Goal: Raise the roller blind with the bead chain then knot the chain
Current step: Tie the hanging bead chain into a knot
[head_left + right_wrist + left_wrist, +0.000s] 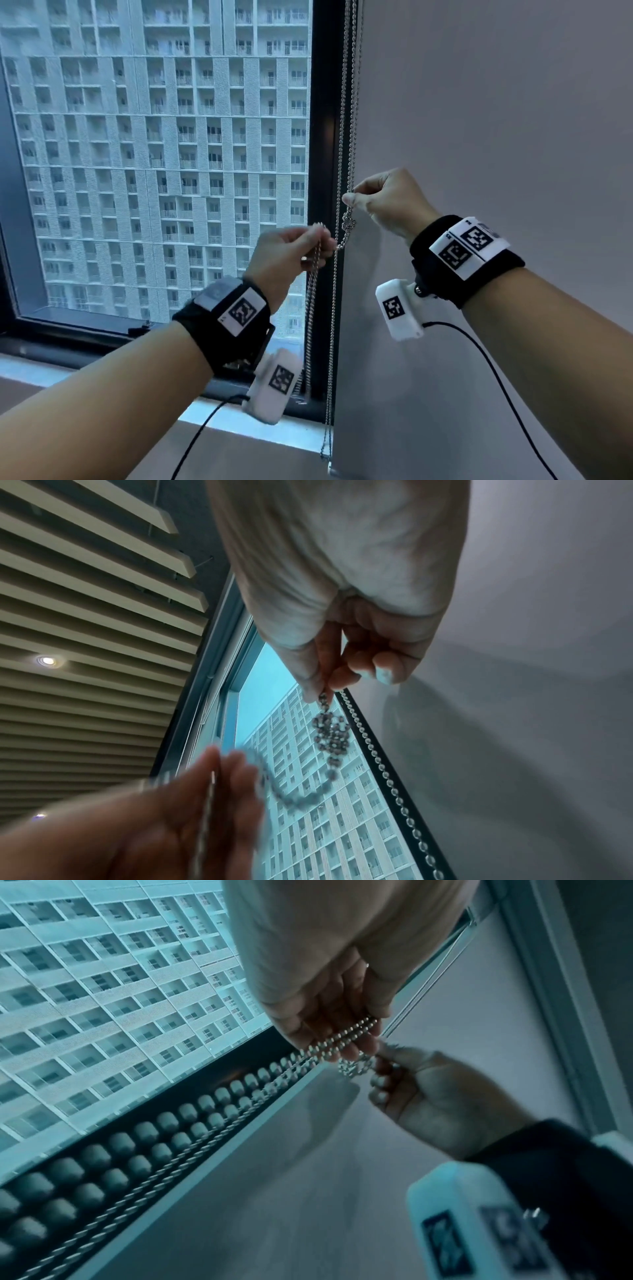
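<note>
Head view: the bead chain [346, 113] hangs as near-vertical strands, top to bottom, along the dark window frame [322, 102], just left of the grey roller blind [479, 120] that covers the pane to the right. Partway down, the strands bunch into a small knot [348, 222], tight enough to read as a cluster of beads. Right above the knot the right hand [390, 202] pinches the chain between thumb and forefinger, the other fingers curled into the palm. From the knot a short length sags left and down to the left hand [291, 253], which has its fingers curled round a doubled length of chain; that doubled part drops straight down below the hand toward the sill [239, 425].

The right wrist camera shows the knot [331, 737] dangling just beneath the pinching fingertips [310, 693], with another strand running along the blind's edge beside it. The left hand there is blurred.

Outside the glass stands a tall apartment block [154, 137]. Both wrists wear black straps with white marker-tagged camera units [399, 310].
</note>
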